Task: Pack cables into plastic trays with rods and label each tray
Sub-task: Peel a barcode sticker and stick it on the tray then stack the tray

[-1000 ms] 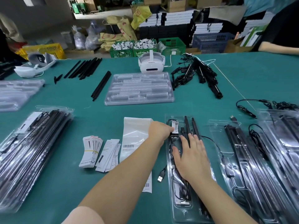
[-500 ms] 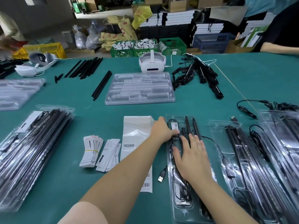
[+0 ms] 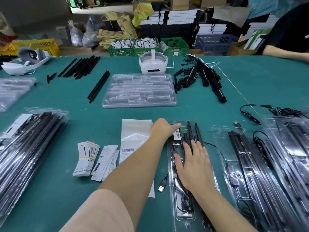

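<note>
A clear plastic tray lies in front of me on the green table, holding two black rods and a coiled black cable. My right hand rests flat on the tray's middle with its fingers straight. My left hand is at the tray's upper left corner. Its thumb stretches across the top end of a white barcode label stuck on the tray, and its other fingers are hidden. The cable's USB plug sticks out to the left of the tray.
A label sheet and two stacks of paper cards lie left of my arm. Packed trays are piled at the left and right. Empty trays, loose rods, cables and a white headset lie farther back.
My left hand has shifted slightly right onto the tray's top corner, its thumb now stretched over the label. My right hand has stayed flat on the tray.
</note>
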Tool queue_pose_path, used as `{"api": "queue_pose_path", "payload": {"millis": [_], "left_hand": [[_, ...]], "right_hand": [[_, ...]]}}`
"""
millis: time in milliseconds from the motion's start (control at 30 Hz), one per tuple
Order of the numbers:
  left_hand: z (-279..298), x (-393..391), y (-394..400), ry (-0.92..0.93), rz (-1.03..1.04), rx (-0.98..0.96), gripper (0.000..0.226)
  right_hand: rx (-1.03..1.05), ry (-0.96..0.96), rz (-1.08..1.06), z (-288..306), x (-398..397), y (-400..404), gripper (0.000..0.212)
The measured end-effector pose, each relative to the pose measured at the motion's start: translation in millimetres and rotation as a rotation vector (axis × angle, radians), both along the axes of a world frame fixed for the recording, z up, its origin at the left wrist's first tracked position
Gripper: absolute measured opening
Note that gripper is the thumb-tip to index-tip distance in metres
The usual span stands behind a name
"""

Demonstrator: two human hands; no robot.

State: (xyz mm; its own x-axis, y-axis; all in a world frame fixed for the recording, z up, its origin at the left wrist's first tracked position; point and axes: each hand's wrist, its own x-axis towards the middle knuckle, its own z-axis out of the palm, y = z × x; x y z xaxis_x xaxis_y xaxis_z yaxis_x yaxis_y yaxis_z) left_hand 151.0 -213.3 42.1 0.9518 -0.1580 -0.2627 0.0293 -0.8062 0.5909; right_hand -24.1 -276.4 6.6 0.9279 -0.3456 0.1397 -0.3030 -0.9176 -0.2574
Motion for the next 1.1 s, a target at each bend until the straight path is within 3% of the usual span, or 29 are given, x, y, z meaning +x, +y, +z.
{"api": "queue_pose_path", "payload": {"millis": [200,333,533,700,767,833,933,1033,1100], "left_hand": [[9.8,-9.1,10.7,0.115,-0.194,0.036,0.057],[9.9,-21.1,13.0,0.211,-0.12,-0.113,0.055],[32.5,-31.1,16.0,0.291,0.063,-0.46,0.033],[99.9,-49.3,15.5,0.249,0.065,-0.646,0.027],[139.5,-61.5,20.7,0.187,0.003,-0.739,0.024],[178.3,-77.6,27.8,0.123,-0.132,-0.862,0.025],[225.0,-113.5,38.0,-0.076,-0.446,-1.025,0.021],[250.2,-148.0,49.3,-0.373,-0.698,-0.935,0.035],[250.3,-163.0,57.9,-0.552,-0.824,-0.76,0.039]], "right_hand": [[-0.029,0.02,-0.006,-0.1,0.4,0.0,0.07],[0.0,0.024,-0.009,3.2,0.6,0.1,0.068],[0.461,-0.149,-0.023,27.3,-10.1,-11.2,0.054],[0.6,-0.375,-0.117,71.7,-25.2,-39.2,0.038],[0.634,-0.44,-0.238,90.0,-31.4,-57.1,0.043],[0.802,-0.478,-0.359,109.8,-32.5,-71.3,0.057],[1.226,-0.413,-0.402,138.3,-35.0,-83.2,0.076],[1.678,-0.189,-0.198,165.1,-46.9,-89.5,0.099],[2.03,-0.098,0.074,179.8,-55.2,-87.8,0.089]]}}
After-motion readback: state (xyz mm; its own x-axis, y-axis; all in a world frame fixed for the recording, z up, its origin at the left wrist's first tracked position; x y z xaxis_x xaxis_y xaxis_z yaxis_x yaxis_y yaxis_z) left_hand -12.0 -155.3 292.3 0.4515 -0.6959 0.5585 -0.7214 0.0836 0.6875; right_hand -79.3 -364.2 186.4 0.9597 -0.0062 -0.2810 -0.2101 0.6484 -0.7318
